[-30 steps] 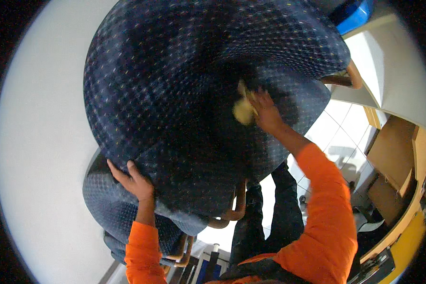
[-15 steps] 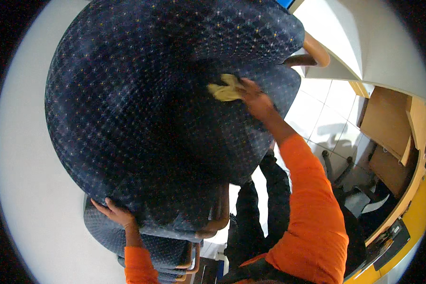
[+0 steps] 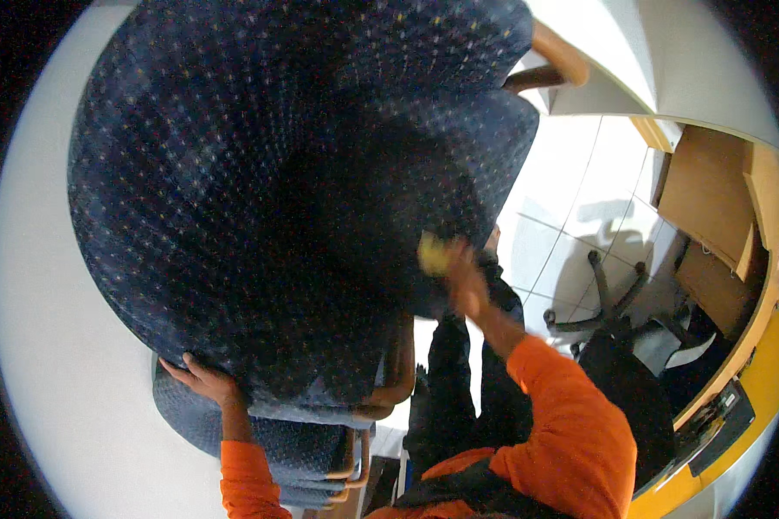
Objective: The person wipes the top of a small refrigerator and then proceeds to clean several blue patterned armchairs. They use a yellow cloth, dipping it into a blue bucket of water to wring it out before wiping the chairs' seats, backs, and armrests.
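A chair with dark blue dotted upholstery (image 3: 260, 173) fills the upper left, seen from above with its backrest toward me. My left hand (image 3: 201, 381) grips the lower left edge of the backrest. My right hand (image 3: 460, 275) presses a small yellow cloth (image 3: 433, 253) against the upholstery at the chair's right side. Both sleeves are orange. A wooden armrest (image 3: 556, 50) sticks out at the top right, and another armrest (image 3: 398, 372) curves below the seat.
More blue chairs (image 3: 260, 437) are stacked below. A white wall (image 3: 52, 346) runs along the left. On the white tiled floor (image 3: 571, 233) stands an office chair base (image 3: 610, 303). Wooden and yellow furniture (image 3: 727, 259) lines the right edge, with a white desk (image 3: 666, 60) above.
My right hand has wiped the yellow cloth downward across the upholstery toward the chair's lower right. The view has shifted and my left hand sits a little to the right of before.
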{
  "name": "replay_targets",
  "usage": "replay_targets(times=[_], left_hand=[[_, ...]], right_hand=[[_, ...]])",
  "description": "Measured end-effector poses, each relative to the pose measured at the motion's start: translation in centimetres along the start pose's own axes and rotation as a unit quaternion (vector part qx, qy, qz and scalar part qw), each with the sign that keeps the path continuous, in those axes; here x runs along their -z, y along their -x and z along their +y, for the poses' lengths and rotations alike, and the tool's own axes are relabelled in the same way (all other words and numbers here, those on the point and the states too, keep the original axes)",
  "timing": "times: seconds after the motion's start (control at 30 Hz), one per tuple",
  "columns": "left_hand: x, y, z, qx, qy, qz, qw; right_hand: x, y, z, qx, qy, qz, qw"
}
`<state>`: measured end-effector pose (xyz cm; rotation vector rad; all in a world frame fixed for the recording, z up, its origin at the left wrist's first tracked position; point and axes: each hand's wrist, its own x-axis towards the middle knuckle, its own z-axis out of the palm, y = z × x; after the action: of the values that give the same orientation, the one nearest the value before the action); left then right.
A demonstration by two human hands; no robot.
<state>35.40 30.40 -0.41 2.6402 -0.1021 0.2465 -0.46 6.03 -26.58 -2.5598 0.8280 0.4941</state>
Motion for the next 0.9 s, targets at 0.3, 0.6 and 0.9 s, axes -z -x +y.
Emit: replay_targets(times=[0.3, 0.6, 0.9], left_hand=[[0.1, 0.3, 0.1, -0.032, 0.013, 0.004, 0.999], [0.1, 0.0, 0.3, -0.015, -0.009, 0.002, 1.000], [0.1, 0.3, 1.6, -0.015, 0.013, 0.003, 1.000]], right_hand=[[4.8, 0.4, 9.6, -0.125, -0.295, 0.350, 0.880], [2.6, -10.9, 11.1, -0.184, -0.343, 0.384, 0.837], [1.3, 10.5, -1.6, -0.194, -0.513, -0.012, 0.836]])
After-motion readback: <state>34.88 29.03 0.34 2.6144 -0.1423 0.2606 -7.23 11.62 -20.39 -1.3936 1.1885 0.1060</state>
